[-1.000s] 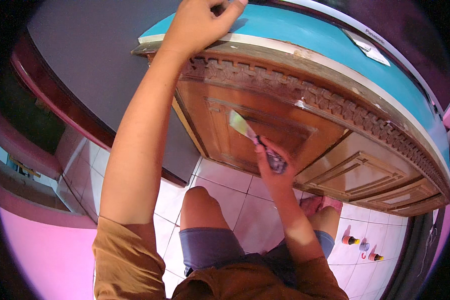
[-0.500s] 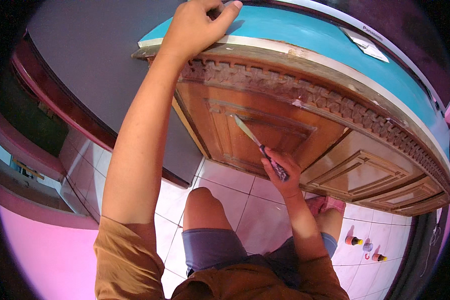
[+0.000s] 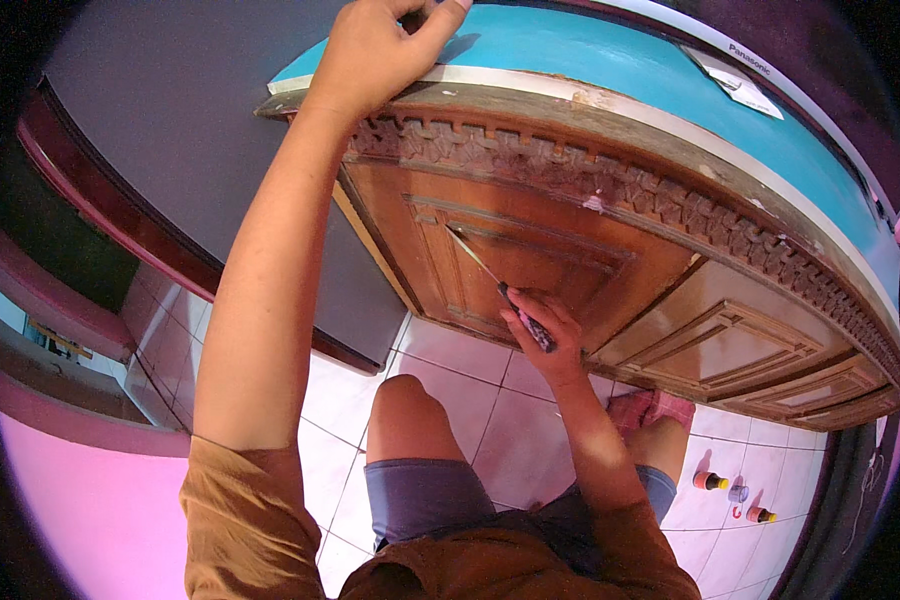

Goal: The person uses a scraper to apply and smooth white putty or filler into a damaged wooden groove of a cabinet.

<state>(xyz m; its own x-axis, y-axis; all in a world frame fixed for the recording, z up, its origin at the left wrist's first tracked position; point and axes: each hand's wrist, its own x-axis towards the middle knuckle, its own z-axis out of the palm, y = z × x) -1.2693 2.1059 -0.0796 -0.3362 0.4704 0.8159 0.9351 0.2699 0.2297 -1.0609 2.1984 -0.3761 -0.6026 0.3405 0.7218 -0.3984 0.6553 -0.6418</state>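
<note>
Your scraper (image 3: pixel 506 293) is showing edge-on at centre, pointing toward ten o'clock; its thin blade is hiding its outline, and whether the tip is touching the grooved wooden door panel (image 3: pixel 545 262) you cannot tell. Your right hand (image 3: pixel 555 322) is keeping its fingers clamped around the dark, mottled handle. Toward eleven o'clock, your left hand (image 3: pixel 380 50) is running off the view above the glossy blue surface (image 3: pixel 580 50), leaving its fingers' spread unclear.
</note>
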